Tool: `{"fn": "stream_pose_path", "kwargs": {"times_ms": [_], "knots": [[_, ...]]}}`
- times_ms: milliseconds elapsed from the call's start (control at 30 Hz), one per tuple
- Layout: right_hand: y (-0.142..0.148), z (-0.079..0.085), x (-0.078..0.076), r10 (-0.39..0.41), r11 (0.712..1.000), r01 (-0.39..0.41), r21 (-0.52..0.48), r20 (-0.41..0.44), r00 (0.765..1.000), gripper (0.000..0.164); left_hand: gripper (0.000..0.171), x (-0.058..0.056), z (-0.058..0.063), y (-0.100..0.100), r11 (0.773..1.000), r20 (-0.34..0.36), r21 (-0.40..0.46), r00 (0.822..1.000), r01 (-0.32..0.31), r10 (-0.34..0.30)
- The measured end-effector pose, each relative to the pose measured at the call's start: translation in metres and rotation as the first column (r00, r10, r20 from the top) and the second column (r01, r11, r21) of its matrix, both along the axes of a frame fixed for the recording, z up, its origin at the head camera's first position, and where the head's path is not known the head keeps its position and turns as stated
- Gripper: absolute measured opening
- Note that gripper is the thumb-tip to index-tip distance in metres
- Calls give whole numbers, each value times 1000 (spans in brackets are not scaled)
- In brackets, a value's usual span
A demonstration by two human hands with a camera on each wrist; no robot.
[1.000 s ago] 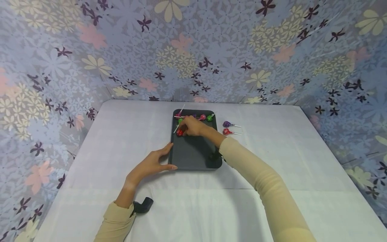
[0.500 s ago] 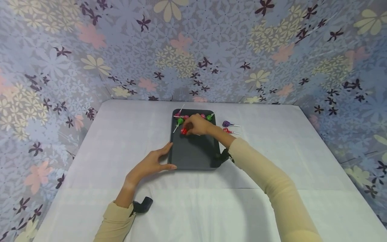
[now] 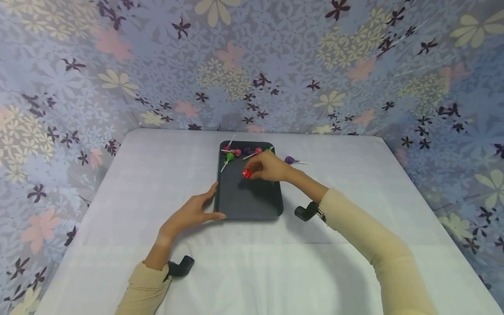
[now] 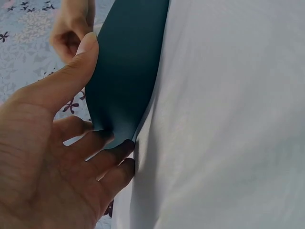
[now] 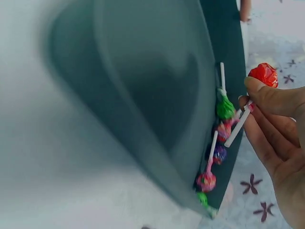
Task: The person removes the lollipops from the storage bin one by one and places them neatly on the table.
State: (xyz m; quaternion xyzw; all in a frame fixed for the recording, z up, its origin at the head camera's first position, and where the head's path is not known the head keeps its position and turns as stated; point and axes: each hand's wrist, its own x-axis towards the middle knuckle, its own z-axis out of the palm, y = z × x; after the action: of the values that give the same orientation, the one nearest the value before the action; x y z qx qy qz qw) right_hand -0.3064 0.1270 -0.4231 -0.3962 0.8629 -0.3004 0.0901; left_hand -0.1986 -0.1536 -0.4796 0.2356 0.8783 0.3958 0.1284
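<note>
My right hand (image 3: 271,167) pinches the stick of a red-wrapped lollipop (image 3: 246,173) between thumb and fingers, over the dark grey tray (image 3: 246,210) in the head view. In the right wrist view the red candy (image 5: 264,75) shows above my thumb, its white stick pointing down-left. My left hand (image 3: 190,214) spans the tray's near-left corner, thumb along the near rim and fingers against the left wall. In the left wrist view these fingers (image 4: 107,162) touch the outer wall, bent loosely. Inside the tray's far end lie several lollipops, among them a green one (image 3: 230,156) and a pink one (image 3: 237,152).
Right of the tray, a purple lollipop (image 3: 289,160) lies on the white cloth (image 3: 338,153), stick pointing right. My right forearm crosses over the cloth on that side. A floral-patterned wall (image 3: 252,65) rises behind the table. Each wrist carries a black camera mount (image 3: 182,266).
My right hand has moved right and nearer with the red lollipop, away from the tray's left side. It now hides the red lollipop that lay on the cloth. My left hand stays at the corner.
</note>
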Motion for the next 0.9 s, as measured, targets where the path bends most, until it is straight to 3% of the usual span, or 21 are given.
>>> {"fn": "stream_pose_path", "kwargs": {"times_ms": [200,367,567,900], "knots": [[33,10,13,-87,994,88,-58,10,996,25,101,-4,-1,0,1000,19,5,1000,9,-9],[63,11,18,-173,981,169,-90,-45,984,24,101,-6,0,-1,998,38,51,999,37,-39],[91,2,22,-247,966,239,-98,-81,966,24,100,-6,0,0,997,23,62,998,50,-51],[112,-25,31,-314,947,310,-81,-53,948,24,98,-3,-1,2,998,25,39,998,54,-55]]}}
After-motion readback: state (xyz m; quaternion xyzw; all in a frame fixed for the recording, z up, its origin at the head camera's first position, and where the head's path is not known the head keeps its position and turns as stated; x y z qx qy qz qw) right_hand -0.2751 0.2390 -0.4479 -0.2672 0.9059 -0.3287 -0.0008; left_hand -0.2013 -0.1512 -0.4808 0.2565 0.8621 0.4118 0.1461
